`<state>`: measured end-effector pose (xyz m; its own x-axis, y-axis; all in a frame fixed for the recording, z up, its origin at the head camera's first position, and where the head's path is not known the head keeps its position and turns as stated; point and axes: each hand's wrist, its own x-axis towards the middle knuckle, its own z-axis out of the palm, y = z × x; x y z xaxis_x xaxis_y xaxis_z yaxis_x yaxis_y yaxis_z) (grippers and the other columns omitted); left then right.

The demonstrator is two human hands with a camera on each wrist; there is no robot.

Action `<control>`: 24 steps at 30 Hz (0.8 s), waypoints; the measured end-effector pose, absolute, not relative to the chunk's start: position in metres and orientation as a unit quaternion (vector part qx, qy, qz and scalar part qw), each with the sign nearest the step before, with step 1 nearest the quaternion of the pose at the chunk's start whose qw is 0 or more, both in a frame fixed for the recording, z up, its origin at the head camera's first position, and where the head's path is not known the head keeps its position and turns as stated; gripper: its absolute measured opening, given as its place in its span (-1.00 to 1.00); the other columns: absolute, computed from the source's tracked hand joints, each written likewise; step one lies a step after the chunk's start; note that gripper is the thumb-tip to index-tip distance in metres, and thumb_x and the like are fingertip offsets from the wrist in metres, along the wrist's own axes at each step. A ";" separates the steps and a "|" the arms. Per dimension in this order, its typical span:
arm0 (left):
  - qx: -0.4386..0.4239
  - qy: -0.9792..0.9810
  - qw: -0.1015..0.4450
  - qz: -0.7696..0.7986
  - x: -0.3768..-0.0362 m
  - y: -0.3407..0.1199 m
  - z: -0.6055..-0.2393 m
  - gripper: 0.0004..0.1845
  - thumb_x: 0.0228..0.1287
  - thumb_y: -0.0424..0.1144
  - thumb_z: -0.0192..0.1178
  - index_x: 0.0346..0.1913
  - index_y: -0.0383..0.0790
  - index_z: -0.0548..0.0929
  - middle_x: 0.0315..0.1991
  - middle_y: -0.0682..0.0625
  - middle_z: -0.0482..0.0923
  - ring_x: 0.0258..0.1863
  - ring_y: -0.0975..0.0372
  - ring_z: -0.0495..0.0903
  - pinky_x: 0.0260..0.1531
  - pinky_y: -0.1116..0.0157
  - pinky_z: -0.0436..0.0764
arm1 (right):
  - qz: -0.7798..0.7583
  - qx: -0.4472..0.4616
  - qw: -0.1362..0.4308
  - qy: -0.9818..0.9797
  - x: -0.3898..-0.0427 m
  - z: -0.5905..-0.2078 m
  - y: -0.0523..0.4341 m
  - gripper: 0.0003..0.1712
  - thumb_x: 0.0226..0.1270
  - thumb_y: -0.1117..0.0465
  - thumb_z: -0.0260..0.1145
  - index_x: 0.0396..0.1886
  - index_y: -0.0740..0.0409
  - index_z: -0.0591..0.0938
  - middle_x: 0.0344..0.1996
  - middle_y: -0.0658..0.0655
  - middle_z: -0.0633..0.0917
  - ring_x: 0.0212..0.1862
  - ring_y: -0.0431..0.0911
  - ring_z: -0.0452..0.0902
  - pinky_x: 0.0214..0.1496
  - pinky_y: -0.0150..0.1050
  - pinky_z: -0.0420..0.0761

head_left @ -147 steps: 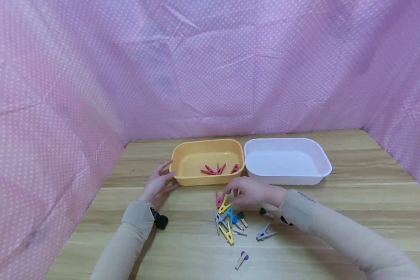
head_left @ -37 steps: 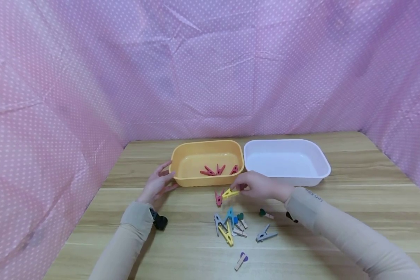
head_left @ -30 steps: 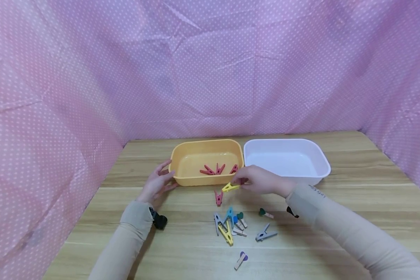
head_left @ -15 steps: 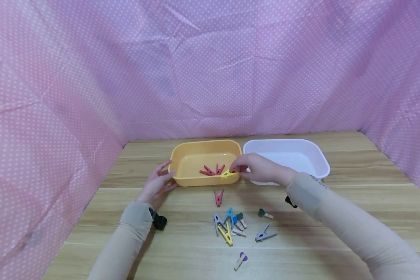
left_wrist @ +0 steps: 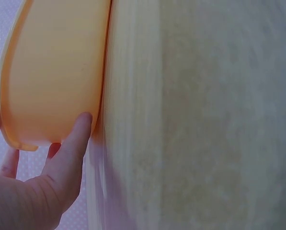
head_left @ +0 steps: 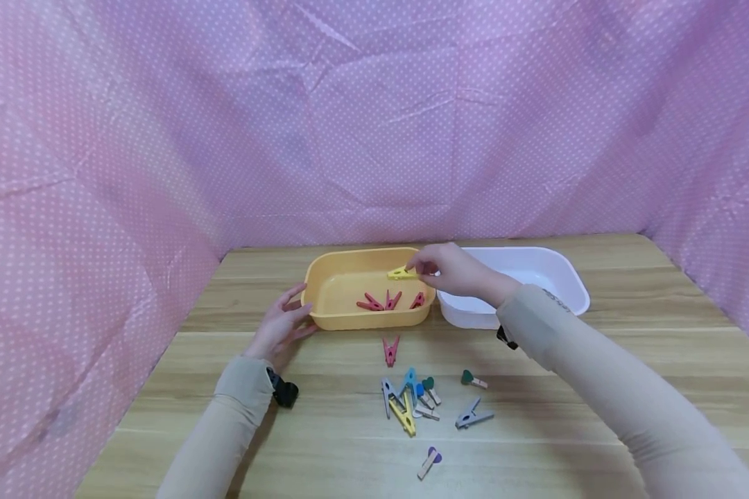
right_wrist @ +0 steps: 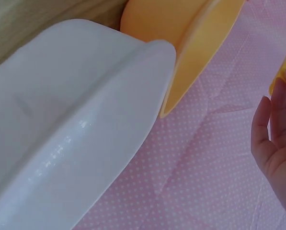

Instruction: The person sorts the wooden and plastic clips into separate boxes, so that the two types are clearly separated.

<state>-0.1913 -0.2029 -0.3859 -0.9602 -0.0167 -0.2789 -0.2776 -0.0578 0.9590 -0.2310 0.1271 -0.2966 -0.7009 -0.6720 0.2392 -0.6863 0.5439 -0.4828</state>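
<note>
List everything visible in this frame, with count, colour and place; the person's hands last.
yellow tub: 1, left of the white one.
white tub: 1, right, nothing seen inside.
red pegs in the tub: 3, on its floor.
red peg on the table: 1, before the yellow tub.
loose pegs: several, mixed colours, near table edge.
table: 1, wood.
pink dotted cloth: behind and at both sides.
left hand: rests against the yellow tub's left end.
right hand: pinches a yellow peg over the yellow tub.
</note>
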 end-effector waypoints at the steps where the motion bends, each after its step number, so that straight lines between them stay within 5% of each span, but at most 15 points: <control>1: -0.108 0.680 0.090 0.720 -0.191 -0.203 -0.386 -0.35 0.42 -0.39 -0.03 0.49 -0.05 0.04 0.35 -0.26 0.10 0.22 -0.03 0.34 0.17 0.02 0.47 | 0.282 0.384 0.018 -0.879 -0.233 -0.295 0.126 -0.76 0.19 0.48 0.26 -0.14 0.28 0.66 -0.29 0.14 0.69 -0.18 -0.02 0.61 -0.07 -0.15 0.65; 24: -0.114 0.685 0.089 0.714 -0.188 -0.202 -0.385 -0.35 0.42 -0.36 0.00 0.49 -0.05 0.05 0.38 -0.28 0.07 0.24 -0.04 0.33 0.18 0.02 0.46 | 0.296 0.283 -0.008 -0.912 -0.272 -0.289 0.103 -0.74 0.20 0.45 0.18 -0.13 0.32 0.66 -0.33 0.20 0.65 -0.24 -0.01 0.53 -0.15 -0.20 0.59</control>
